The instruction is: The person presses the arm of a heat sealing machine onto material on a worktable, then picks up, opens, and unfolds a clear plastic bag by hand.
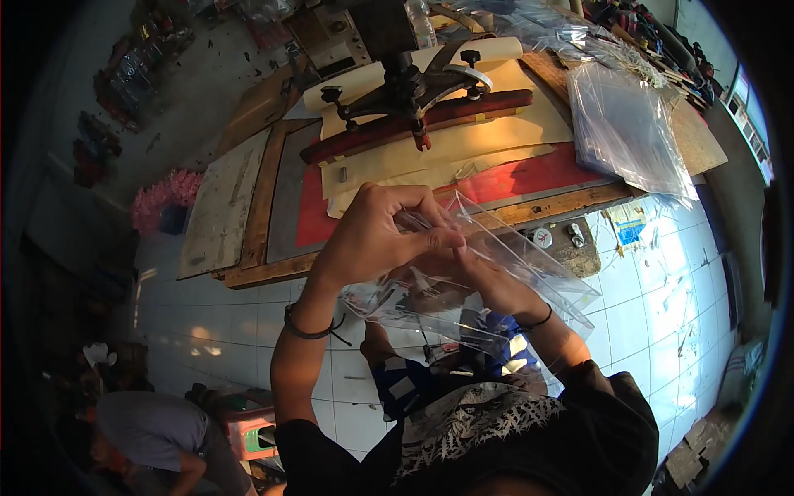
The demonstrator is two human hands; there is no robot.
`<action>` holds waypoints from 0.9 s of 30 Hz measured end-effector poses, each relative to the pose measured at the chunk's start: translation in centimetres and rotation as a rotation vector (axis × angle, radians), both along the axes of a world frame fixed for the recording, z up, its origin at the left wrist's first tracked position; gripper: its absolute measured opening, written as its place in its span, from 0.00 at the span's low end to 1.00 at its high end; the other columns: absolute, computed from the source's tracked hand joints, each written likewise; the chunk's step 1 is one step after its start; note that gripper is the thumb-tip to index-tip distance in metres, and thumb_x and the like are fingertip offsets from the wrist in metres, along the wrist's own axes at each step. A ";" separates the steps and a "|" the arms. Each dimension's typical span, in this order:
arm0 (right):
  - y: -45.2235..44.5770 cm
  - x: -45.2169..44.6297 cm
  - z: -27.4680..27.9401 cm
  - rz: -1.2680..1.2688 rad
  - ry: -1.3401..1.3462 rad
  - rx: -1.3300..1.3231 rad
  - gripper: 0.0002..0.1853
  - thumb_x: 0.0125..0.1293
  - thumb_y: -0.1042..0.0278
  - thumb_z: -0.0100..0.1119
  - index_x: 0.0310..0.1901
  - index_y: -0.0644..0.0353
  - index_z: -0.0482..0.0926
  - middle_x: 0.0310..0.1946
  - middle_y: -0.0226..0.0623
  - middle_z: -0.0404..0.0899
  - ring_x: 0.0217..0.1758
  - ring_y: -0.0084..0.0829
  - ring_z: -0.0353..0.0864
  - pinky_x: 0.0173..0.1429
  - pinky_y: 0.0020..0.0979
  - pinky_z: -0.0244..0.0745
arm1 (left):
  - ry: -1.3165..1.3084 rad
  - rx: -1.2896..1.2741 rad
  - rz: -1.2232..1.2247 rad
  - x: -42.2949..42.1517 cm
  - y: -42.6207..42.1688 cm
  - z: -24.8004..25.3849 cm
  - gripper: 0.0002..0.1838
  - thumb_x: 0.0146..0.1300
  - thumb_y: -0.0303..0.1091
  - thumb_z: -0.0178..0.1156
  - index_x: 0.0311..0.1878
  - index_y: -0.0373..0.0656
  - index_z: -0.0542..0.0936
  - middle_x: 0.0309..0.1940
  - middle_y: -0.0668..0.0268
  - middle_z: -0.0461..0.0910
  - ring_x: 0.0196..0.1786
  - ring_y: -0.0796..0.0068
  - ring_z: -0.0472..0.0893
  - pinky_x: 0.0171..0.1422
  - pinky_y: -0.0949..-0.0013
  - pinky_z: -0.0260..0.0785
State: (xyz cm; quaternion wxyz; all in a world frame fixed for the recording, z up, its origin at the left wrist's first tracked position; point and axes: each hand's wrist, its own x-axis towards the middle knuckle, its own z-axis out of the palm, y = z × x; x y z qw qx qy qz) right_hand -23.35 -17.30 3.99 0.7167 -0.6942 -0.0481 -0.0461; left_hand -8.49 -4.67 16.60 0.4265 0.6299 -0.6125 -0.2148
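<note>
A clear plastic piece with folded edges (529, 263) is held up in front of my chest, between my two hands. My left hand (376, 236) has its fingers bent and pinched together on the upper edge of the plastic. Close against it, my right hand (488, 285) grips the same plastic, partly seen through the clear sheet. The fingertips of both hands nearly meet. Beyond them stands a press with a dark red bar (422, 124) over tan sheets (397, 169) and a red sheet (529, 178) on a wooden-framed table.
Stacked clear plastic sheets (628, 132) lie at the table's right. A small wooden stool (579, 256) with a round tin stands below the table edge. Another person (157, 430) bends down at lower left beside a red stool (248, 430). Pink material (165, 198) lies left.
</note>
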 end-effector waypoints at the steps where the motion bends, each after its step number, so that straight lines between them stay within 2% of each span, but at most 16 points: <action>1: 0.1 -0.2 0.2 0.020 -0.007 0.052 0.37 0.76 0.40 0.28 0.69 0.69 0.59 0.68 0.47 0.64 0.69 0.38 0.67 0.72 0.39 0.60 | 0.004 -0.001 0.016 0.1 0.0 -0.2 0.12 0.57 0.34 0.71 0.38 0.37 0.82 0.31 0.64 0.85 0.35 0.79 0.84 0.42 0.75 0.76; 5: 0.5 -1.6 1.2 0.070 -0.023 0.225 0.34 0.77 0.44 0.29 0.68 0.69 0.61 0.66 0.49 0.66 0.68 0.38 0.68 0.72 0.38 0.60 | 0.237 -0.107 0.106 0.5 0.2 -0.3 0.18 0.58 0.29 0.70 0.50 0.37 0.77 0.32 0.63 0.85 0.35 0.79 0.83 0.37 0.76 0.77; 7: -1.3 -3.9 -2.2 0.027 0.076 0.158 0.29 0.80 0.51 0.28 0.67 0.67 0.65 0.62 0.47 0.72 0.66 0.33 0.70 0.72 0.33 0.58 | 0.367 -0.164 0.141 0.6 0.8 0.7 0.23 0.59 0.27 0.69 0.56 0.36 0.72 0.32 0.59 0.85 0.39 0.75 0.84 0.34 0.76 0.77; 9: -4.2 -6.2 -4.1 0.024 0.031 0.089 0.26 0.79 0.53 0.36 0.64 0.68 0.69 0.58 0.46 0.77 0.59 0.32 0.76 0.66 0.32 0.66 | 0.352 -0.215 0.182 1.7 1.4 0.3 0.26 0.60 0.28 0.67 0.59 0.37 0.69 0.34 0.59 0.84 0.39 0.73 0.84 0.32 0.74 0.79; 10: -5.8 -7.6 -5.9 -0.161 0.085 0.030 0.25 0.78 0.54 0.39 0.60 0.67 0.73 0.54 0.45 0.79 0.54 0.31 0.78 0.62 0.31 0.69 | 0.339 -0.247 0.198 2.4 1.5 0.2 0.27 0.61 0.28 0.67 0.61 0.37 0.67 0.35 0.58 0.84 0.40 0.72 0.84 0.31 0.73 0.79; 12: -9.3 -10.5 -7.5 -0.574 0.134 -0.063 0.21 0.77 0.56 0.43 0.52 0.67 0.79 0.46 0.43 0.83 0.45 0.29 0.81 0.54 0.29 0.73 | 0.328 -0.227 0.251 3.5 2.2 0.1 0.23 0.62 0.29 0.66 0.58 0.36 0.69 0.36 0.58 0.83 0.40 0.72 0.84 0.31 0.72 0.80; 13: -10.1 -11.5 -6.6 -0.802 0.137 -0.091 0.20 0.76 0.57 0.45 0.47 0.66 0.81 0.42 0.42 0.85 0.42 0.27 0.81 0.50 0.28 0.73 | 0.332 -0.206 0.279 3.7 2.5 -0.3 0.21 0.63 0.29 0.65 0.56 0.36 0.70 0.36 0.58 0.83 0.40 0.72 0.84 0.31 0.72 0.81; 15: -11.4 -13.0 -2.7 -1.047 -0.001 -0.289 0.18 0.75 0.61 0.45 0.44 0.67 0.81 0.39 0.40 0.85 0.38 0.25 0.81 0.44 0.27 0.72 | 0.373 -0.167 0.290 4.3 2.3 -1.1 0.17 0.63 0.29 0.65 0.51 0.35 0.72 0.36 0.59 0.82 0.40 0.72 0.84 0.31 0.72 0.81; 17: -10.0 -12.0 2.3 -1.193 -0.103 -0.541 0.18 0.74 0.60 0.45 0.45 0.67 0.81 0.37 0.39 0.85 0.39 0.25 0.81 0.42 0.27 0.71 | 0.374 -0.110 0.261 3.9 1.9 -1.4 0.13 0.63 0.30 0.65 0.46 0.34 0.74 0.36 0.59 0.82 0.39 0.73 0.84 0.31 0.72 0.81; 19: -8.2 -9.9 5.7 -1.069 -0.212 -0.546 0.17 0.71 0.62 0.51 0.48 0.69 0.79 0.38 0.40 0.84 0.43 0.27 0.81 0.46 0.29 0.72 | 0.328 -0.057 0.196 2.5 0.8 -1.0 0.11 0.63 0.29 0.65 0.41 0.33 0.75 0.36 0.60 0.81 0.36 0.74 0.84 0.31 0.72 0.82; 20: -7.3 -7.9 6.9 -0.945 -0.322 -0.610 0.17 0.69 0.63 0.55 0.50 0.68 0.78 0.38 0.41 0.84 0.45 0.30 0.82 0.49 0.30 0.72 | 0.260 -0.147 0.128 2.5 -0.2 -2.4 0.11 0.62 0.29 0.66 0.41 0.34 0.76 0.34 0.61 0.83 0.31 0.79 0.83 0.31 0.76 0.78; 21: -6.3 -5.9 8.0 -0.814 -0.430 -0.669 0.18 0.66 0.64 0.59 0.52 0.67 0.77 0.39 0.42 0.84 0.46 0.33 0.82 0.51 0.32 0.73 | 0.170 -0.131 0.125 1.6 -0.6 -2.2 0.11 0.62 0.29 0.66 0.42 0.34 0.76 0.33 0.62 0.83 0.31 0.80 0.83 0.31 0.77 0.77; 23: -3.9 -2.4 9.1 -0.583 -0.472 -0.802 0.21 0.61 0.65 0.66 0.53 0.65 0.76 0.41 0.43 0.84 0.42 0.40 0.84 0.51 0.35 0.75 | -0.017 -0.102 0.120 -0.2 -0.9 -1.1 0.11 0.62 0.29 0.66 0.43 0.34 0.76 0.31 0.63 0.84 0.30 0.82 0.82 0.32 0.79 0.74; 25: -2.4 0.1 8.1 -0.534 -0.386 -0.760 0.23 0.59 0.61 0.69 0.53 0.63 0.76 0.38 0.42 0.84 0.38 0.42 0.84 0.45 0.34 0.77 | 0.084 -0.112 0.130 -0.6 -0.8 -1.2 0.12 0.62 0.29 0.66 0.46 0.36 0.76 0.28 0.65 0.84 0.34 0.84 0.83 0.33 0.80 0.72; 26: -2.1 0.5 8.6 -0.524 -0.284 -0.762 0.20 0.59 0.62 0.69 0.48 0.64 0.78 0.35 0.40 0.85 0.37 0.36 0.86 0.42 0.32 0.77 | 0.103 -0.115 0.158 -0.7 -0.3 -1.1 0.12 0.62 0.29 0.66 0.46 0.37 0.76 0.29 0.65 0.84 0.35 0.84 0.83 0.34 0.80 0.72; 27: -2.1 0.9 8.6 -0.517 -0.316 -0.723 0.18 0.59 0.63 0.69 0.47 0.64 0.79 0.34 0.40 0.85 0.36 0.35 0.86 0.41 0.31 0.78 | 0.121 -0.119 0.191 -0.7 0.2 -1.0 0.12 0.62 0.29 0.66 0.47 0.37 0.77 0.29 0.65 0.84 0.36 0.83 0.83 0.34 0.80 0.73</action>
